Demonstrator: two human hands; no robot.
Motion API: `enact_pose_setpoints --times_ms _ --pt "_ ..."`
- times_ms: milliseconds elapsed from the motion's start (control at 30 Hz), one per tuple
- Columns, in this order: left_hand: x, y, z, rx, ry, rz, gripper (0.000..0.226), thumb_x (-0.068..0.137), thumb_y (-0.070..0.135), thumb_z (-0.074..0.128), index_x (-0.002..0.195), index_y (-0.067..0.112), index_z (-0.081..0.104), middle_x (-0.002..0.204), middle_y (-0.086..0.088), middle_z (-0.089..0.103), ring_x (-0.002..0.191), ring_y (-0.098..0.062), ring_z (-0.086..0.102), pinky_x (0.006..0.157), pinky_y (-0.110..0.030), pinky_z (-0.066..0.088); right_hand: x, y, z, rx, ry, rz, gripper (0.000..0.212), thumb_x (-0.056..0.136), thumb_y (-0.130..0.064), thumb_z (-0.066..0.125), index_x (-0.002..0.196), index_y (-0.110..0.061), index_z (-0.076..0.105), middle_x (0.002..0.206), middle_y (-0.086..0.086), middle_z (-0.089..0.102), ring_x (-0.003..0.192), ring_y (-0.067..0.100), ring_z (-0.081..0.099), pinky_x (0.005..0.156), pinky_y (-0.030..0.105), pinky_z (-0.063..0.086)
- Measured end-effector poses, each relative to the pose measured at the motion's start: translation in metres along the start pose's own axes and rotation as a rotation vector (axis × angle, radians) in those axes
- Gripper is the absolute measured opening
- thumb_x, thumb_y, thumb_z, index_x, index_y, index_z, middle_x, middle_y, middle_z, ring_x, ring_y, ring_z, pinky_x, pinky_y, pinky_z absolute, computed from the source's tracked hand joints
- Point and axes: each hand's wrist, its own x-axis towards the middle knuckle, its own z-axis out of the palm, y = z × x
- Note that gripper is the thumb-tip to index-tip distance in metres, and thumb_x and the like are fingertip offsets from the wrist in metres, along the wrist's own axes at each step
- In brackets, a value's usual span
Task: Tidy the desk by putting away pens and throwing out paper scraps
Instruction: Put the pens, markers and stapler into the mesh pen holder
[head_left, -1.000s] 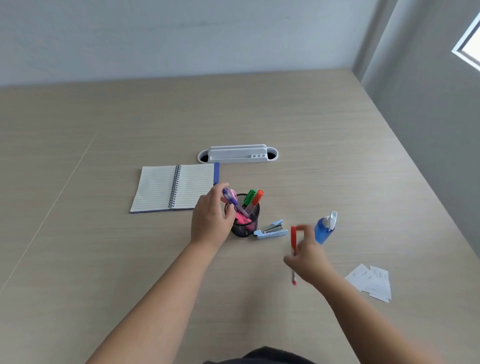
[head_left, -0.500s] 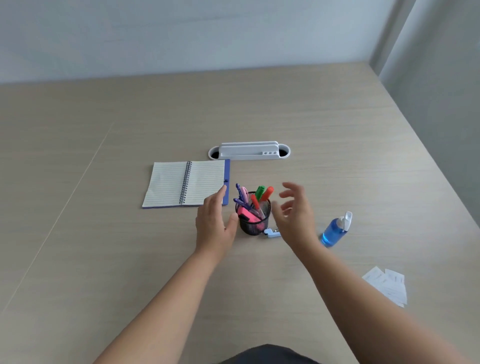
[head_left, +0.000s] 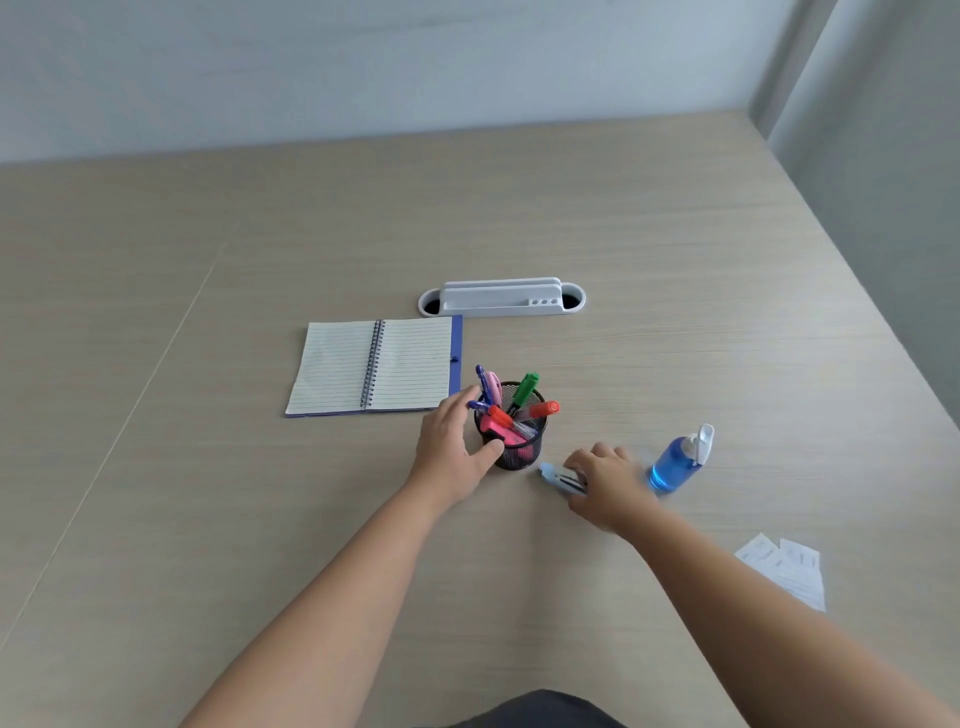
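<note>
A black mesh pen cup (head_left: 521, 453) stands mid-desk and holds several pens and markers (head_left: 523, 396), among them green, orange, red, purple and pink ones. My left hand (head_left: 448, 448) grips the cup's left side, thumb in front and fingers behind. To the cup's right, my right hand (head_left: 609, 483) closes over a light blue stapler (head_left: 560, 475), whose left end sticks out from under the fingers. White paper scraps (head_left: 785, 570) lie in a small pile at the right, beside my right forearm.
A blue spray bottle (head_left: 675, 466) stands just right of my right hand. An open spiral notebook (head_left: 374, 366) lies behind the cup to the left. A white desk organizer (head_left: 501, 299) sits further back. The desk's right edge runs along a grey wall.
The red pen that my right hand held a second ago now stands in the cup. My right hand has dropped from beside the cup onto the stapler. My left hand stays at the cup.
</note>
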Motion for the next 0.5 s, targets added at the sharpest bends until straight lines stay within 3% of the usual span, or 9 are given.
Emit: enact_pose_setpoints --times_ms 100,233,333,500 --pt "0.004 0.001 0.000 -0.010 -0.006 -0.008 0.075 0.081 0.030 0.071 0.146 0.021 0.035 0.150 -0.001 0.038 0.137 -0.022 0.030 0.112 -0.032 0.023 -0.008 0.002 -0.002 0.182 -0.068 0.022 0.043 0.077 -0.027 0.068 0.118 -0.021 0.057 0.113 0.002 0.057 0.104 0.021 0.052 0.079 0.028 0.043" --pt "0.004 -0.003 0.002 -0.038 -0.017 -0.035 0.071 0.081 0.032 0.071 0.144 0.021 0.039 0.149 0.000 0.040 0.138 -0.021 0.030 0.112 -0.029 0.022 -0.019 -0.002 -0.009 0.930 -0.048 0.175 0.034 0.077 -0.012 0.076 0.103 -0.010 0.055 0.088 0.002 0.061 0.073 0.015 0.054 0.061 0.025 0.043" --pt "0.002 -0.007 0.004 -0.091 -0.019 -0.066 0.070 0.075 0.041 0.069 0.139 0.024 0.045 0.144 -0.002 0.046 0.136 -0.021 0.035 0.112 -0.030 0.025 -0.021 -0.009 -0.025 1.243 -0.011 0.169 0.032 0.078 -0.016 0.078 0.099 -0.011 0.053 0.086 0.013 0.063 0.073 0.020 0.055 0.064 0.029 0.046" --pt "0.002 -0.011 0.005 -0.142 -0.037 -0.121 0.069 0.076 0.042 0.071 0.138 0.025 0.047 0.146 0.000 0.046 0.138 -0.018 0.035 0.115 -0.038 0.029 -0.014 -0.034 -0.054 1.420 0.157 0.043 0.013 0.088 -0.025 0.068 0.098 -0.019 0.061 0.090 0.010 0.071 0.082 0.021 0.065 0.078 0.040 0.051"
